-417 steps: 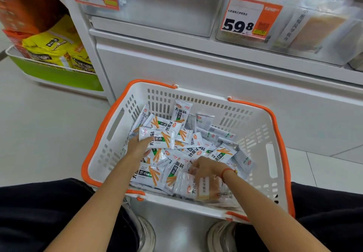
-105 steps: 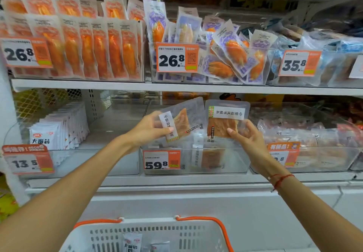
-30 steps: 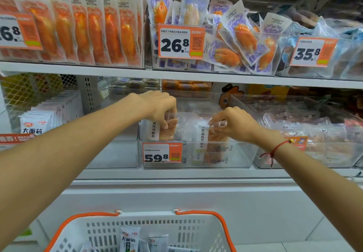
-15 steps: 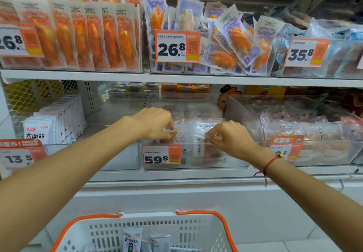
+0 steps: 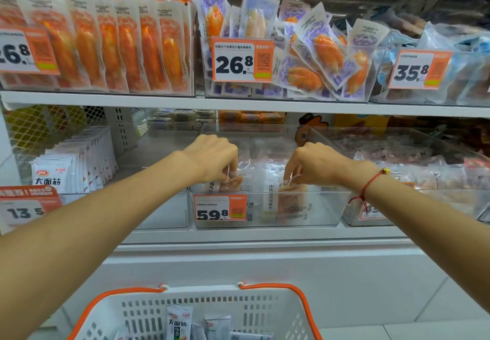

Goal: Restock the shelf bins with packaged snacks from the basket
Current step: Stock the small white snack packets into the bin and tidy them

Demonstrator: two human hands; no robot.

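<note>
Both hands reach into the clear shelf bin (image 5: 313,207) tagged 59.8 on the lower shelf. My left hand (image 5: 212,158) pinches the top edge of a clear packet (image 5: 236,180) with orange-brown contents at the bin's left side. My right hand (image 5: 310,163) pinches the top of a second such packet (image 5: 291,199), standing upright at the bin's middle. The white basket with orange rim (image 5: 267,305) sits below, with small white snack packets (image 5: 178,323) in it.
A bin of white snack packets (image 5: 71,162) tagged 13.5 stands at the left. Another clear bin (image 5: 413,207) of packets is at the right. The upper shelf (image 5: 238,103) carries rows of orange packets (image 5: 114,45) and purple packets (image 5: 318,56).
Both hands have sunk a little lower into the 59.8 bin with their packets, and the view has shifted slightly.
</note>
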